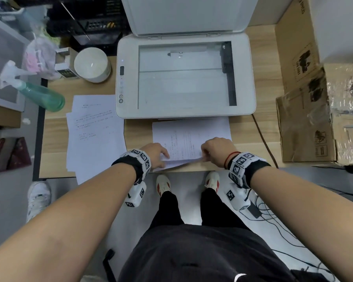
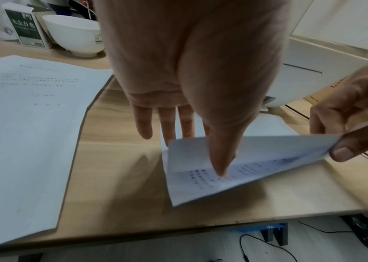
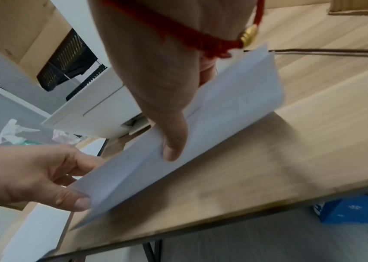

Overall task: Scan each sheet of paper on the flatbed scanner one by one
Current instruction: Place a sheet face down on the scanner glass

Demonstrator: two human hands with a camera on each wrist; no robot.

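The wooden bench (image 1: 253,137) fills mid-frame; the flatbed scanner (image 1: 183,78) sits upper centre, lid raised, glass bare. Below it lies a small paper stack (image 1: 192,139). The left hand (image 1: 158,155) and right hand (image 1: 216,151) each pinch the top sheet's (image 2: 257,152) lifted near edge.

scanner (image 1: 185,78): white flatbed at the back of the desk, lid raised, glass bare.
top sheet (image 1: 190,139): printed, in front of the scanner, near edge lifted.
paper stack (image 1: 94,131): printed sheets, left of the scanner, lying flat.
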